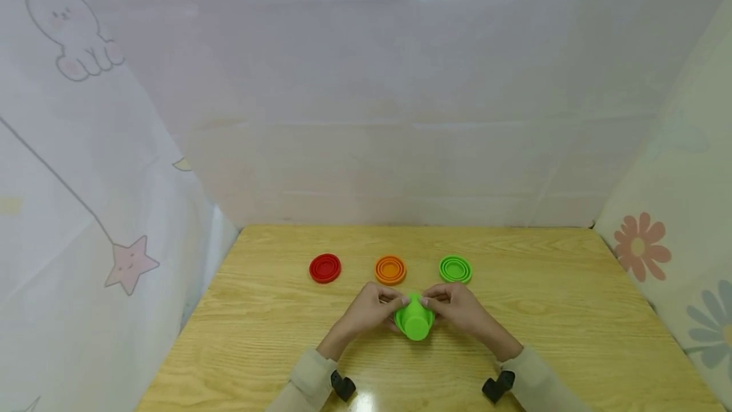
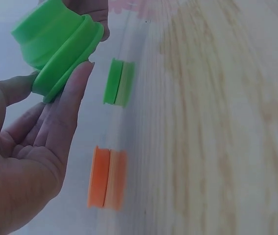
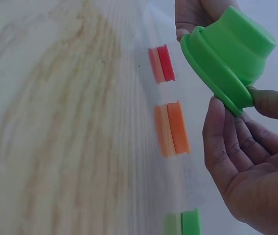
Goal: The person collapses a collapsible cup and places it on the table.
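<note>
Both hands hold one bright green collapsible cup (image 1: 416, 323) above the table, its narrow base tilted toward me. My left hand (image 1: 372, 308) pinches the rim on one side between thumb and fingers. On the opposite side, my right hand (image 1: 462, 309) pinches the same rim. In the left wrist view the cup (image 2: 56, 44) is partly extended, with stepped walls below a wide rim. The right wrist view shows the right thumb against the cup's wall (image 3: 234, 49) and the fingers under its rim. The cup's inside is hidden.
Beyond the hands, a red collapsed cup (image 1: 325, 268), an orange one (image 1: 391, 270) and a green one (image 1: 455, 269) lie flat in a row on the wooden table (image 1: 257, 336). Pale patterned cloth (image 1: 412, 113) hangs behind and at both sides.
</note>
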{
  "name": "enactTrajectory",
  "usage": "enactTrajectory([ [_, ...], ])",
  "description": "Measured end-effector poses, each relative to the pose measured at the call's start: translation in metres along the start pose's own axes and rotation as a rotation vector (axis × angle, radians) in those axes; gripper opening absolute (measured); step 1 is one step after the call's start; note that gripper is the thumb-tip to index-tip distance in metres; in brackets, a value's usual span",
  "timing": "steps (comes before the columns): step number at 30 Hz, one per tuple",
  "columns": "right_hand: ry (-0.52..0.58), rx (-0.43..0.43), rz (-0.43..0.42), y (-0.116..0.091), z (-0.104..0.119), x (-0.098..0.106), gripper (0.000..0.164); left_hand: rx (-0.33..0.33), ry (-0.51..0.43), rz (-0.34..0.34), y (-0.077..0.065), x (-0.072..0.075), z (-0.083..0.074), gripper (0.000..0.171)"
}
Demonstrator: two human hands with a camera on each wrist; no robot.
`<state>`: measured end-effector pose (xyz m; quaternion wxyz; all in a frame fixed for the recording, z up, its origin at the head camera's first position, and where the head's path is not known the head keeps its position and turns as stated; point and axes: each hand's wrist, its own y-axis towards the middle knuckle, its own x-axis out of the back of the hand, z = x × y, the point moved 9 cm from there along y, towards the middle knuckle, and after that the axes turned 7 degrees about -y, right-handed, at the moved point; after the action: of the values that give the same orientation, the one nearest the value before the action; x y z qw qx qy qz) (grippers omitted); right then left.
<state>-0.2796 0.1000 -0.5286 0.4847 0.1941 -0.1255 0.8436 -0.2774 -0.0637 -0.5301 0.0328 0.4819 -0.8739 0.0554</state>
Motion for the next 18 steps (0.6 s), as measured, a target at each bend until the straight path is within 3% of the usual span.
enactTrajectory([
  [12,-0.048,0.029,0.028,-0.0012,0.0047,-0.0047,0.027,-0.01,0.033,0.0,0.0003,-0.001,0.0042,0.023],
  [18,-0.097,0.036,0.003,0.0004,0.0007,-0.006,0.023,-0.051,0.112,-0.027,0.0008,-0.0019,-0.0011,0.022],
])
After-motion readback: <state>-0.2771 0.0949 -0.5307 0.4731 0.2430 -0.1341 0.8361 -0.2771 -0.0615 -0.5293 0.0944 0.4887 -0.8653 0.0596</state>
